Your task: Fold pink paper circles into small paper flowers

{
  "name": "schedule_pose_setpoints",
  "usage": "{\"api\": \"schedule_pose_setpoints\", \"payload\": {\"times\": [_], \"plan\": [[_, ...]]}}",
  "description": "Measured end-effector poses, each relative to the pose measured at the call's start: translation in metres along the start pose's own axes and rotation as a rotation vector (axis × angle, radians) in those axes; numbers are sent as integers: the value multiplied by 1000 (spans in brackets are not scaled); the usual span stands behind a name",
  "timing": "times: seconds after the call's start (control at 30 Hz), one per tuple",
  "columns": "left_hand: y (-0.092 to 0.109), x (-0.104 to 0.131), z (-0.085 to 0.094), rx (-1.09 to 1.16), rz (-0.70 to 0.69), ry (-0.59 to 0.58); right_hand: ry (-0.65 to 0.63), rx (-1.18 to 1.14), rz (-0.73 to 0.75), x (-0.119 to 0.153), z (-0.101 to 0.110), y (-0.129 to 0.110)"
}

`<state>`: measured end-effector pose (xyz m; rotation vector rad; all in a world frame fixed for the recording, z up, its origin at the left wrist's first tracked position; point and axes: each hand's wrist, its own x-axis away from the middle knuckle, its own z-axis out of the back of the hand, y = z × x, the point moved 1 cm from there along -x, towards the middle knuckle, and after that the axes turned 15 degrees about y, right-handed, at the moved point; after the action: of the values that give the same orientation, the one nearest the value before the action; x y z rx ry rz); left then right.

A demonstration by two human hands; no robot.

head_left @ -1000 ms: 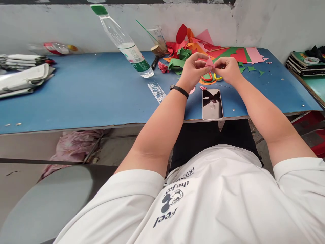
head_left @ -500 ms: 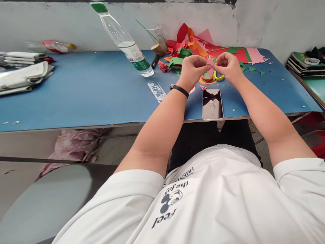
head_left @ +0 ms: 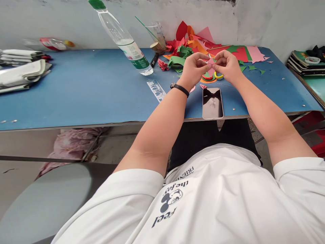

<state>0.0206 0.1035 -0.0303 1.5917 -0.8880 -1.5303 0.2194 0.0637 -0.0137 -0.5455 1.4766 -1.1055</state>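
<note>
**A:** What do I have in front of me?

**B:** I see both hands raised just above a blue table [head_left: 88, 88]. The left hand [head_left: 194, 69] and right hand [head_left: 228, 66] meet at a small pink paper [head_left: 210, 62]. Fingertips of each hand are pressed together, pinching it from either side, so it hangs between them, clear of the tabletop.

**A:** How far along is the folding?

**B:** By my judgement, midway. The paper already looks creased into a small pointed shape, but I cannot tell how many folds it has. It is not set down as finished.

**A:** What lies around it?

**B:** Scissors [head_left: 212, 76] with red and yellow loops lie directly under the hands. A phone [head_left: 212, 103] rests near the table edge, a clear ruler [head_left: 156, 90] to its left, and a bottle [head_left: 124, 42] stands beyond that. A heap of scraps [head_left: 203, 44], red, orange, green and pink, sits against the wall [head_left: 50, 20], so plenty of cut paper is left unused.
</note>
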Motion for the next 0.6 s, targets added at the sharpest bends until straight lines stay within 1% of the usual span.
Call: {"api": "schedule_pose_setpoints", "payload": {"times": [0.1,0.2,0.27,0.33,0.4,0.6], "plan": [[2,1,1,23,10,-7,9,3,2,0,2,-2],[13,7,4,19,26,-46,14,1,-63,1,3,-4],[22,12,5,26,22,-89,42,4,-107,1,3,-6],[27,15,5,39,24,-87,66,-6,-126,2,3,-8],[28,15,4,42,25,-63,69,-17,-130,2,4,-11],[19,11,-2,1,33,-18,70,12,-130,4,4,-16]]}}
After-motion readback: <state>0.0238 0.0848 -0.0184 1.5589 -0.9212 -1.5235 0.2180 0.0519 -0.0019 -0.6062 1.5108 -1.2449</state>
